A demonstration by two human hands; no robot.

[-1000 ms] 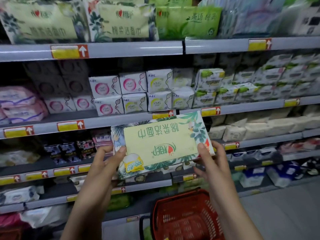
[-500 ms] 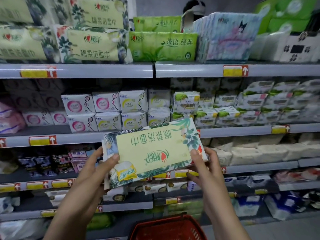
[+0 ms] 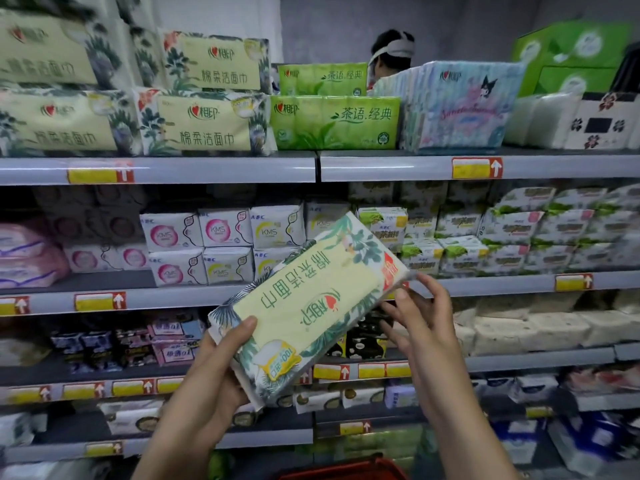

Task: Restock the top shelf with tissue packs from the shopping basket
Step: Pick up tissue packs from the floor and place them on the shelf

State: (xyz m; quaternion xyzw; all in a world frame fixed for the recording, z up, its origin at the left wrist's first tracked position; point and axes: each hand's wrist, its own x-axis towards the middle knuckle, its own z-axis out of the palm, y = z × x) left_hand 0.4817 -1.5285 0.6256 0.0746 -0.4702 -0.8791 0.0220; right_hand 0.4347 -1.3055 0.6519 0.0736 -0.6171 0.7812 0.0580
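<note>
Head view faces a wall of shop shelves (image 3: 519, 355) stocked with wrapped paper goods. The top shelf (image 3: 207, 169) runs across the upper part of the view. At its left, cream packs with leaf print (image 3: 204, 123) lie two high, their labels upright. Green packs (image 3: 334, 123) sit just beside them to the right, and a pale blue bundle (image 3: 460, 109) comes after those. Behind the top shelf the top of another person's head (image 3: 393, 51) shows.

One tissue pack (image 3: 311, 306) of the same cream leaf design is in the air in front of the middle shelves, well below the top shelf. It is tilted, its right end higher, and its print reads upside down. The left hand (image 3: 214, 368) grips its lower left end, thumb across the front face and fingers behind. The right hand (image 3: 420, 317) holds its upper right end with curled fingers. The two hands are apart, one at each end of the pack.

At the bottom edge, the red rim of the basket (image 3: 346, 470) just shows between the forearms.
</note>
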